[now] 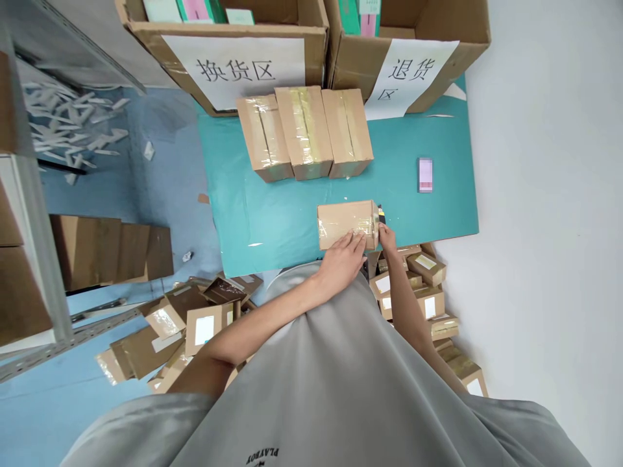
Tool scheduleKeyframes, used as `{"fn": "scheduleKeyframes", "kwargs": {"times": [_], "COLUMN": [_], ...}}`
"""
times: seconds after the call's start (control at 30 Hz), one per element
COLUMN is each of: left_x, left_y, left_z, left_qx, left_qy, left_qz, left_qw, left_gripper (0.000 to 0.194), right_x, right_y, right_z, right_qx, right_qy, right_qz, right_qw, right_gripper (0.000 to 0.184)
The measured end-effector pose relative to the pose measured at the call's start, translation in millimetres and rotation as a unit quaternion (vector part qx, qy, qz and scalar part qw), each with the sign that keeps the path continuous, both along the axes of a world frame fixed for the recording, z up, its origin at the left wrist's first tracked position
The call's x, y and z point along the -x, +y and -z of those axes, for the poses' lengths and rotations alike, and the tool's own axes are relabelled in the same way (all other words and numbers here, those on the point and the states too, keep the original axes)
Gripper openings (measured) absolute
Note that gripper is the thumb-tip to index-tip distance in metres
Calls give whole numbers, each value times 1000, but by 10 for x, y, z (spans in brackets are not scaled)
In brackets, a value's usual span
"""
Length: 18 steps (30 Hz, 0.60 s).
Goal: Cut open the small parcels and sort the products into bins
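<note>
A small taped cardboard box [343, 220] lies near the front edge of the teal-covered table [287, 227]. My left hand [341, 259] rests on its top with the fingers stretched out flat over the clear tape. At the box's right end, my right hand [387, 239] is closed on a small black-and-yellow tool [381, 214]. Fingers and box cover part of that tool, so its exact kind is hard to make out. Three similar taped boxes, including a middle one [304, 133], stand side by side farther back.
Two big open cartons with paper signs, a left carton [141, 32] and a right carton [467, 32], stand at the back. A phone-sized pink-screened object [425, 175] lies at right. Piled parcels [431, 267] flank me on the floor. A metal shelf [39, 259] is at left.
</note>
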State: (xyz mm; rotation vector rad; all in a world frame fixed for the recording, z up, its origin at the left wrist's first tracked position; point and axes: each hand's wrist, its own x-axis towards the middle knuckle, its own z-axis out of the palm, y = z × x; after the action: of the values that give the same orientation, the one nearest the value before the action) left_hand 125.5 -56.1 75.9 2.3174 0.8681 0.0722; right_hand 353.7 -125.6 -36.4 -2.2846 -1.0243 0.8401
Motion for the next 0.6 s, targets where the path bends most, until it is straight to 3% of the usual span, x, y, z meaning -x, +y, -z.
{"fn": "scheduleKeyframes", "kwargs": {"times": [0.13, 0.23, 0.4, 0.5, 0.6], "left_x": [216, 477, 1046, 1333, 1506], "left_y": [38, 142, 339, 367, 332], "left_z": [-61, -6, 400, 680, 857], "left_qx": [17, 50, 59, 86, 111], "left_qy": [21, 61, 106, 93, 59], "left_qz": [-100, -204, -345, -387, -418], "left_qw": [995, 976, 931, 913, 900], "left_gripper": [53, 58, 50, 45, 43], "right_x": [-46, 11, 390, 651, 815], "right_y": [308, 434, 503, 574, 631], "right_z": [194, 307, 309, 234, 91], "right_qx": [-9, -20, -51, -44, -22], "right_qy": [39, 100, 138, 116, 69], "right_qz": [24, 70, 60, 21, -16], "right_qw": [999, 992, 987, 992, 997], "right_gripper": [65, 65, 59, 51, 43]}}
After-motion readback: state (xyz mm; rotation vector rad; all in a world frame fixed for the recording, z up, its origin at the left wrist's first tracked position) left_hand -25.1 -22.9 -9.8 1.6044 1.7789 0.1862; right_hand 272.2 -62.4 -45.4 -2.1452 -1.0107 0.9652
